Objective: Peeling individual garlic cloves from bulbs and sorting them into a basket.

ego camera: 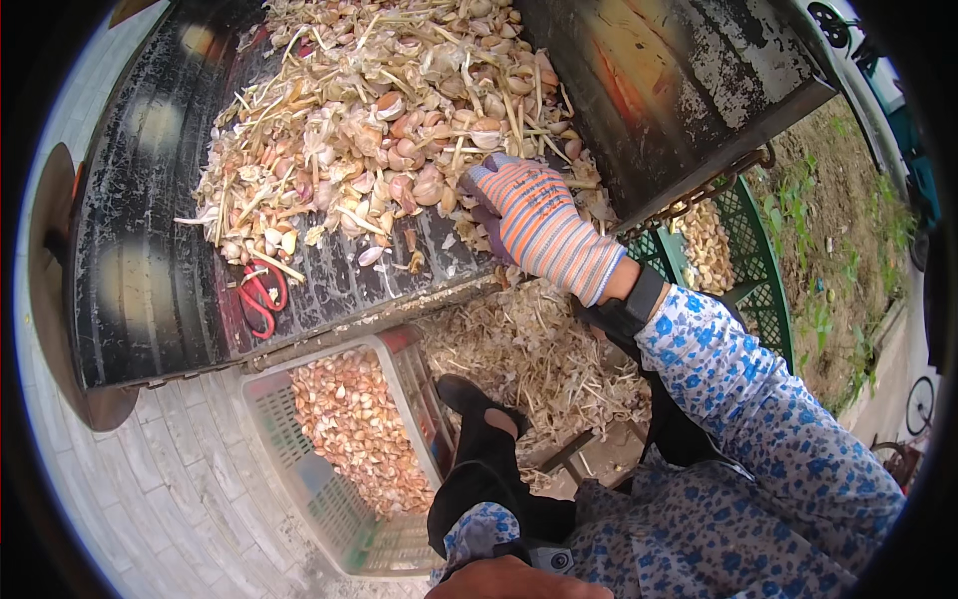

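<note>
My right hand (542,224), in a striped orange-and-grey knitted glove with dark coated fingers, is at the front edge of a heap of garlic cloves (404,150). Its fingers curl downward and their tips are hidden, so any grip is out of sight. The heap mixes cloves with dry stems and papery skins on a worn, ribbed black truck bed (359,277). My left hand (516,580) is bare and low at the bottom rim, cut off by the frame with its fingers hidden. Red looped handles (262,299), seemingly of scissors, lie at the heap's near left corner.
Below the bed edge stands a pale plastic crate (352,449) of loose cloves. Skins and stems (546,359) litter the ground by my foot. A green crate (756,262) with cloves is at right, under a raised side panel (673,97) with a hanging chain (703,193).
</note>
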The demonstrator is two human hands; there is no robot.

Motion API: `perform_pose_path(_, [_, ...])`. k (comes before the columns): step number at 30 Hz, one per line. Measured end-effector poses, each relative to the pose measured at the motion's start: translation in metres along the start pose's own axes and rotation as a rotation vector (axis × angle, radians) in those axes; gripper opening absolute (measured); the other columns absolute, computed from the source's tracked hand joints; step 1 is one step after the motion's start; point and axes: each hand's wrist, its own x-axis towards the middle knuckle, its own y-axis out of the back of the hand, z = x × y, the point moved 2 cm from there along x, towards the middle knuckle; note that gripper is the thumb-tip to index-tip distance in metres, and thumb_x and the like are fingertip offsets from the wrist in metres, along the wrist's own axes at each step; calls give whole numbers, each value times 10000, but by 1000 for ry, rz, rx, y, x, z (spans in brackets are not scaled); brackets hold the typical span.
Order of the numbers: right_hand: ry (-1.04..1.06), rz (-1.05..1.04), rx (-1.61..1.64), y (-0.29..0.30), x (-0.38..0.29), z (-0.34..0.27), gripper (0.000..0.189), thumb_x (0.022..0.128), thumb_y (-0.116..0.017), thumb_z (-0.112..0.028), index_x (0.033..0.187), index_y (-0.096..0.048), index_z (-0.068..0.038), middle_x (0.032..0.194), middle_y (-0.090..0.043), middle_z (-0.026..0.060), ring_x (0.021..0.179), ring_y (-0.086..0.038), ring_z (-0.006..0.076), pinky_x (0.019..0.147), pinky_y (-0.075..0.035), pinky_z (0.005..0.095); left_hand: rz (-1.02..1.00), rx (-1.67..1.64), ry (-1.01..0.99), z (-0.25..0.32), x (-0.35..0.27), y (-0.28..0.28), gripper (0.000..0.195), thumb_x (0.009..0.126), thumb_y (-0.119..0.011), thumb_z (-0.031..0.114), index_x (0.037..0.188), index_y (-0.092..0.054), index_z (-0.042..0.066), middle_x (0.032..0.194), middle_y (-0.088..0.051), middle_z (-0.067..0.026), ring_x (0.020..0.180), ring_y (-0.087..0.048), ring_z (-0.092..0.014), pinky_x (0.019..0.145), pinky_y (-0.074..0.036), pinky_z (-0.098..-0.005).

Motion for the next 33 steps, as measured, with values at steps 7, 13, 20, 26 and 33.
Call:
perform_pose_path(7, [-208, -58, 920, 20, -10, 10, 226, 831, -639, -111, 1036, -615, -16, 801, -599, -5, 739, -550, 85, 661, -459, 252, 545, -345, 532, -90, -28, 29, 225, 906, -533, 104, 1086, -459, -8, 877, -577, -201, 555, -538, -193, 456, -456, -260])
perform_pose_path(13, [-434, -79, 1782, 8, -18, 5, 197, 812, -661, -138, 923, -630, 22, 715, -602, 30, 608, -546, 88, 558, -456, 245, 742, -621, 872, -133, -34, 36, 133, 916, -520, 90, 1027, -518, 17, 877, -599, -147, 634, -551, -165, 479, -398, -237])
perform_pose_path(20, [-163, -51, 1062, 21, -30, -10, 205, 790, -658, -130, 951, -649, -3, 785, -649, 53, 751, -579, 81, 669, -469, 250, 566, -157, 710, -163, -15, 26, 123, 863, -587, 32, 974, -541, 6, 777, -588, -86, 563, -536, -119, 442, -342, -202])
perform_pose_path(26, [-423, -119, 1359, 19, -37, -9, 167, 809, -655, -124, 923, -628, -4, 705, -598, 27, 631, -549, 88, 559, -439, 248, 528, -7, 686, -159, -14, 24, 100, 828, -605, -10, 919, -564, -6, 748, -582, -73, 546, -532, -114, 437, -336, -200])
perform_pose_path(33, [-139, 10, 996, 41, -40, 11, 150, 810, -645, -125, 897, -651, -3, 691, -577, 36, 625, -560, 160, 575, -457, 299, 676, -668, 551, -160, -33, 64, 176, 862, -507, 24, 1016, -564, -36, 910, -561, -157, 580, -444, -140, 486, -365, -255])
